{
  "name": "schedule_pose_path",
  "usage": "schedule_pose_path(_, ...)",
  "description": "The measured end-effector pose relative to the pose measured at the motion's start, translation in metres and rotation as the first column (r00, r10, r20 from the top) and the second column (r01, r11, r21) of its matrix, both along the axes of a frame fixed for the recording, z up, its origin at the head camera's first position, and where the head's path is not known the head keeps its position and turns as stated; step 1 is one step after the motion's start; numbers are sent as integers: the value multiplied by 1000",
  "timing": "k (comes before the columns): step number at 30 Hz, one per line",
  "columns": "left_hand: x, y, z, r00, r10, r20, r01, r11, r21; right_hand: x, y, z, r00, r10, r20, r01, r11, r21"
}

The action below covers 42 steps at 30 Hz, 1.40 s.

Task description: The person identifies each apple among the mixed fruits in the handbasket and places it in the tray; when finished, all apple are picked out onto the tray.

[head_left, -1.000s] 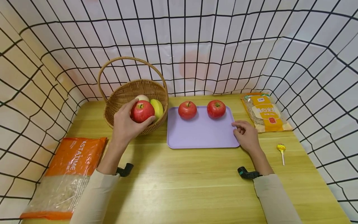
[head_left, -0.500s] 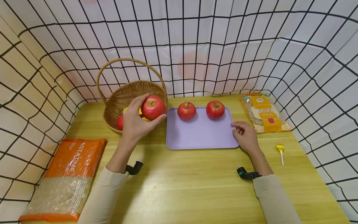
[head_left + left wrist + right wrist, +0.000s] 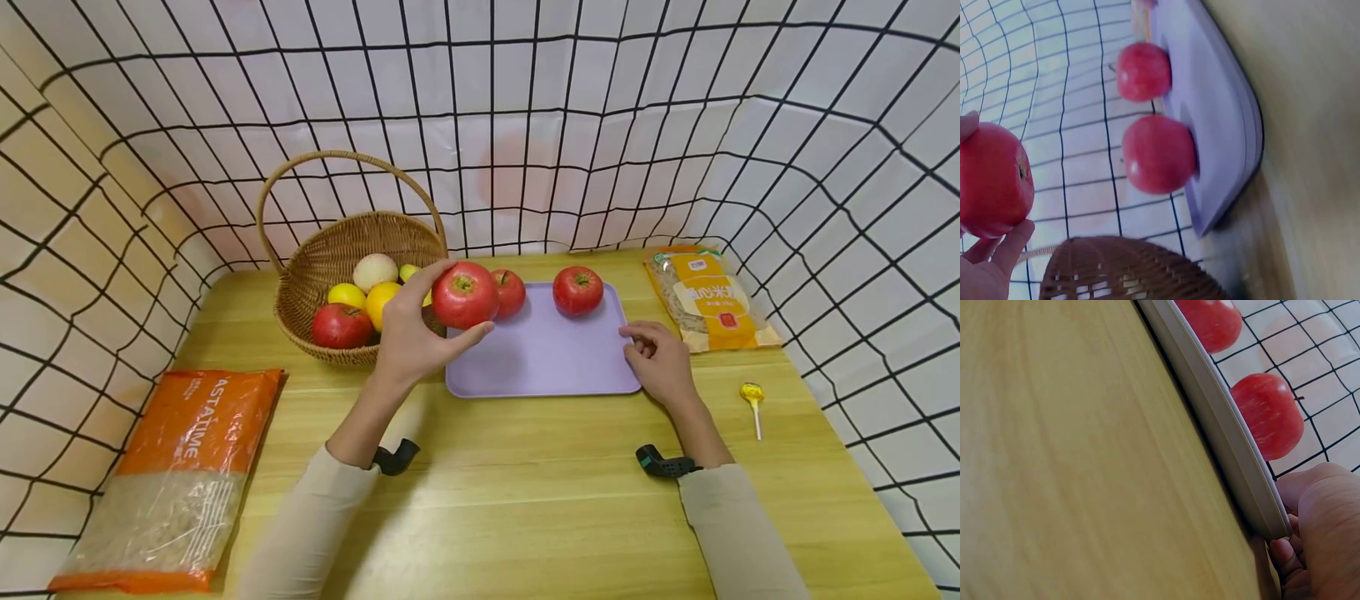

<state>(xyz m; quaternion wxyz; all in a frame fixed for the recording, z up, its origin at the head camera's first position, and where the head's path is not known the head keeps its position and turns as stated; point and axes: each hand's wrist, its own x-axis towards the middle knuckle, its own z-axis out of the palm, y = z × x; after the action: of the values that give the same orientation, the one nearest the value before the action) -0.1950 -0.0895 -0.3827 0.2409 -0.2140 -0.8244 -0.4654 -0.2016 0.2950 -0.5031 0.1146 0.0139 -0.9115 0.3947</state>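
My left hand (image 3: 420, 329) grips a red apple (image 3: 465, 295) between thumb and fingers, holding it up over the left end of the lilac tray (image 3: 555, 367). In the left wrist view that apple (image 3: 994, 181) is at the left edge. Two more red apples sit at the back of the tray, one (image 3: 577, 291) toward the right and one (image 3: 511, 293) partly hidden behind the held apple. At the tray's right edge my right hand (image 3: 660, 362) pinches the rim, with the thumb above and curled fingers (image 3: 1282, 550) below in the right wrist view.
A wicker basket (image 3: 322, 250) with a tall handle stands left of the tray, holding a red apple (image 3: 342, 325), yellow and orange fruit and a pale round one. An orange bag (image 3: 187, 450) lies front left, a yellow bag (image 3: 712, 300) back right, a lollipop (image 3: 753, 400) far right.
The left hand has carried its apple rightward from above the basket to above the tray's left end, uncovering the fruit in the basket. The right hand has stayed at the tray edge.
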Motion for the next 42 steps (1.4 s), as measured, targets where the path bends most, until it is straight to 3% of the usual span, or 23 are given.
schedule_pose_path(6,5,15,-7,994,-93,58,94,995,-13,-2,-2,0,1000,3,-14,-3,1000,-6)
schedule_pose_path(10,8,22,-15,987,-112,116,121,990,-68,-2,-4,3,1000,8,-10,-8,1000,-11)
schedule_pose_path(14,8,25,-25,978,-121,170,139,985,-100,-4,-2,7,997,31,68,-31,999,-7)
schedule_pose_path(19,7,26,-38,962,-141,232,175,976,-132,-8,6,13,975,74,208,-75,997,-3)
schedule_pose_path(23,5,26,-47,947,-137,289,189,969,-161,-9,12,16,962,108,250,-112,994,0)
schedule_pose_path(28,0,30,-56,927,-144,347,216,960,-178,-7,20,17,970,119,211,-126,992,18)
schedule_pose_path(35,-5,36,-67,884,-156,441,262,947,-189,-4,23,14,980,114,166,-120,993,24)
schedule_pose_path(42,-2,30,-75,873,-146,465,262,945,-196,-7,14,9,980,123,157,-127,992,17)
